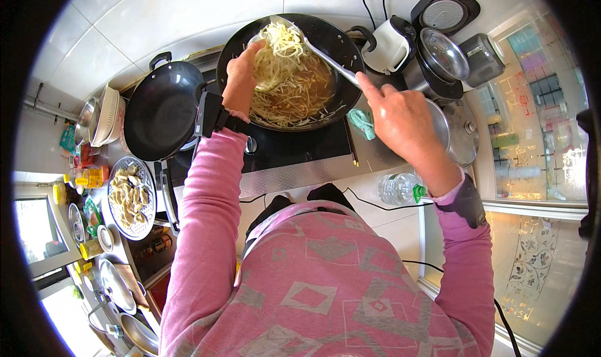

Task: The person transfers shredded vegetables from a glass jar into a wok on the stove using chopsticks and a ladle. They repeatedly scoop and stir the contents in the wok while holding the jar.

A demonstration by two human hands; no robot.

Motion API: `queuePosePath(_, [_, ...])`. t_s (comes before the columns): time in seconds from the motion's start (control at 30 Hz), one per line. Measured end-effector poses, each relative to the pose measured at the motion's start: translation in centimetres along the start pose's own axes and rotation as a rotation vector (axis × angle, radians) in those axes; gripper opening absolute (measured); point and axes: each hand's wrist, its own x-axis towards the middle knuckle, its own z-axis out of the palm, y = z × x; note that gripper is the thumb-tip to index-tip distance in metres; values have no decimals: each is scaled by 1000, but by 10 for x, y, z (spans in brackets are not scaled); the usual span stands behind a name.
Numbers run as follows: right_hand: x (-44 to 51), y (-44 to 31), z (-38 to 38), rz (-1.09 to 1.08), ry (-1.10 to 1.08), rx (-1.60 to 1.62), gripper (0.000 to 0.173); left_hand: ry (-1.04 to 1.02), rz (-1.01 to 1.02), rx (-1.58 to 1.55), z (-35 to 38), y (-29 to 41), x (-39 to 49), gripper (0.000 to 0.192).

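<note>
My left hand (242, 75) reaches over a large black wok (340, 42) and grips the left side of what looks like a see-through bowl (263, 77). Pale yellow shreds (286, 40) lie heaped at the bowl's far side, against the head of a metal spatula (333, 65). My right hand (404, 120) holds that spatula by its handle, index finger stretched along it. Beneath the bowl, the wok contains brown liquid and pale strands (300, 103). The bowl's lower rim is hard to make out among the strands.
Left of the wok stands an empty black frying pan (162, 106), with a plate of dumplings (129, 197) nearer me. Chopsticks (351, 143) and a green cloth (361, 122) lie right of the wok. A white kettle (387, 45) stands behind; a plastic bottle (399, 189) is below the counter.
</note>
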Motion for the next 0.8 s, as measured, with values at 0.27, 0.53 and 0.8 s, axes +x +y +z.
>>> queuePosePath(0.27, [-7,25,-27,147,104,92,50,-137,-16,-93,-14,-6,2,57])
queuePosePath(0.53, [-4,17,-21,47,0,208,52,-287,38,-151,-15,-2,-20,53])
queuePosePath(0.8, [2,58,-15,96,76,377,52,-243,-56,-106,-20,0,-17,48])
